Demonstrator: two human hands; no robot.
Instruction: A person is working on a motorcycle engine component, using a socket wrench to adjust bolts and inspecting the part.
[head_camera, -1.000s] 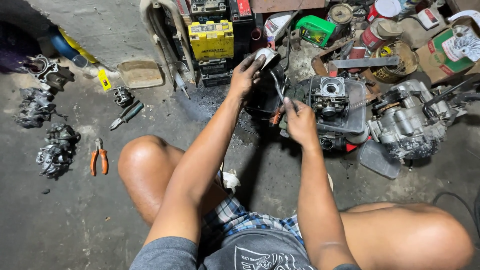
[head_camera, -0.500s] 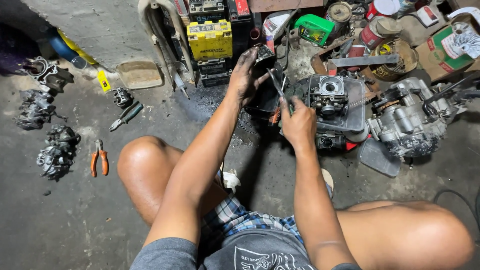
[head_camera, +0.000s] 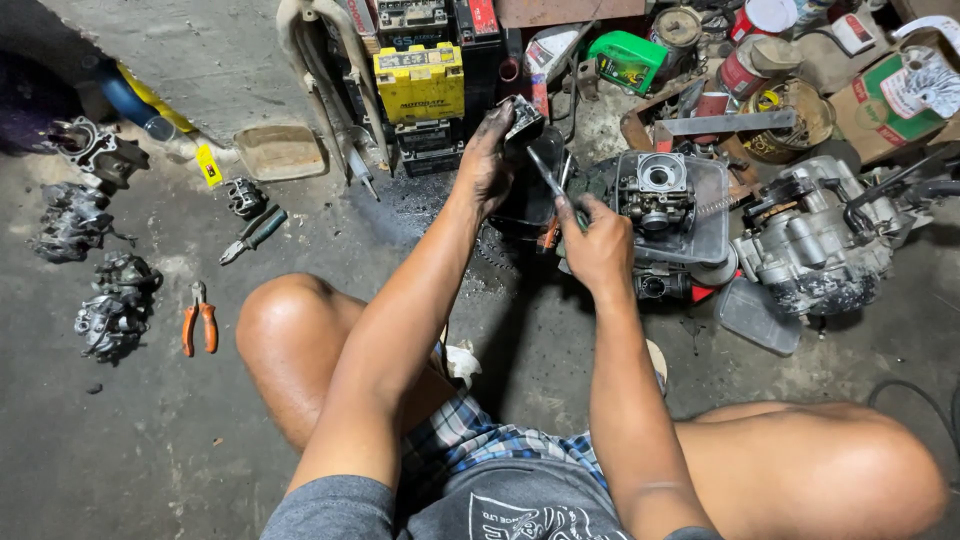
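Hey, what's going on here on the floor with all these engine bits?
A person sits on a concrete floor. The left hand holds up a small dark metal part, and the right hand points a slim tool at it. Just beyond the right hand, a carburetor sits in a clear plastic tray, with an engine block to its right. Orange-handled pliers and more carburetors lie off to the left.

The person wears a grey shirt with a white printed design on the front; the shorts are checked in blue, white and dark lines; arms and legs are bare; the left hand (head_camera: 492, 160) and right hand (head_camera: 598, 250) are smeared with black grease.
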